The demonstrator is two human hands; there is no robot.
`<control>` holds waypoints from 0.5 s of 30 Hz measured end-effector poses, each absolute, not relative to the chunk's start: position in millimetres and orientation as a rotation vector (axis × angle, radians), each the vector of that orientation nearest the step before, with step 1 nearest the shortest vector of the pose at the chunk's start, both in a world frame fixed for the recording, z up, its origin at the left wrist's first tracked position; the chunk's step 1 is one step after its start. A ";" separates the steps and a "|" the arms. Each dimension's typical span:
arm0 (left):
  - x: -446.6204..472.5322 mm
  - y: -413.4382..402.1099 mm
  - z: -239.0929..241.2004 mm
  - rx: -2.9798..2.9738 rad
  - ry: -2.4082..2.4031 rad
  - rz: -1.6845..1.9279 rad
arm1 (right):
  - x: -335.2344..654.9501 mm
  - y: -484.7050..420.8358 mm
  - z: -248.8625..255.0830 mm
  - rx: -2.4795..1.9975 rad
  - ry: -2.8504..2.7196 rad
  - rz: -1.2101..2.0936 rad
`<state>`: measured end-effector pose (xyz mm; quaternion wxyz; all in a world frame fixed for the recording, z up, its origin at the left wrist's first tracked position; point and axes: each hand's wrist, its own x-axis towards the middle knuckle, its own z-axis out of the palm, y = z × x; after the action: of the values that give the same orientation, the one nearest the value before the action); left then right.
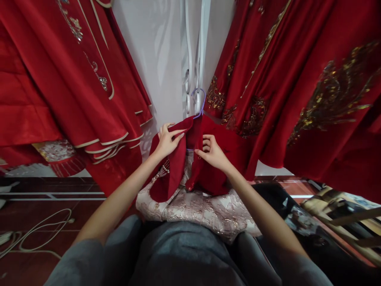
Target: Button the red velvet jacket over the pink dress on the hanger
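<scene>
A small red jacket [175, 167] hangs on a purple hanger [200, 104] in the middle of the head view. My left hand [166, 140] grips the jacket's left front panel near the collar, fingers closed on the cloth. My right hand [212, 153] pinches the right front edge at chest height, close to a small fastening that I cannot make out clearly. Under the jacket lies a pale pink brocade skirt [205, 212] with a shiny woven pattern, spread across my lap.
Red embroidered garments hang on the left [74, 79] and on the right [312, 91], with gold and silver trim. A white wall and white rack rods [196, 47] stand behind. White cables [38, 230] lie on the dark red floor. Wooden items [345, 218] sit at right.
</scene>
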<state>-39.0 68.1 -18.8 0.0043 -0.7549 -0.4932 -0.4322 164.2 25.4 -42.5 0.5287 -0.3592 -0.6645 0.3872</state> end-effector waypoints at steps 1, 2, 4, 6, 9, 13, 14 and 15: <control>-36.9 62.4 -23.3 -2.310 -1.517 -1.384 | 164.5 25.6 -49.6 -0.895 -1.564 0.872; -34.5 56.0 -28.3 -2.275 -1.498 -1.412 | 164.8 25.3 -56.3 -0.917 -1.532 0.835; -28.8 43.1 -39.0 -2.280 -1.501 -1.476 | 165.0 22.3 -66.8 -0.912 -1.457 0.801; -22.0 31.9 -49.5 -2.333 -1.536 -1.586 | 164.5 16.4 -72.2 -0.873 -1.392 0.799; -10.4 19.4 -61.6 -2.381 -1.494 -1.819 | 163.7 5.8 -71.7 -0.822 -1.365 0.801; 3.1 8.9 -69.1 -2.363 -1.357 -2.057 | 165.3 -2.9 -64.8 -0.804 -1.469 0.831; 5.3 7.5 -69.8 -2.335 -1.355 -2.124 | 166.4 -3.7 -63.1 -0.795 -1.495 0.845; 6.8 6.8 -70.3 -2.303 -1.362 -2.191 | 167.7 -4.0 -61.7 -0.785 -1.519 0.860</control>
<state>6.8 6.8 -70.3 -0.1576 -0.6577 -0.3889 -0.6256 167.7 -4.0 -61.7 0.5758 -0.3353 -0.6489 0.3673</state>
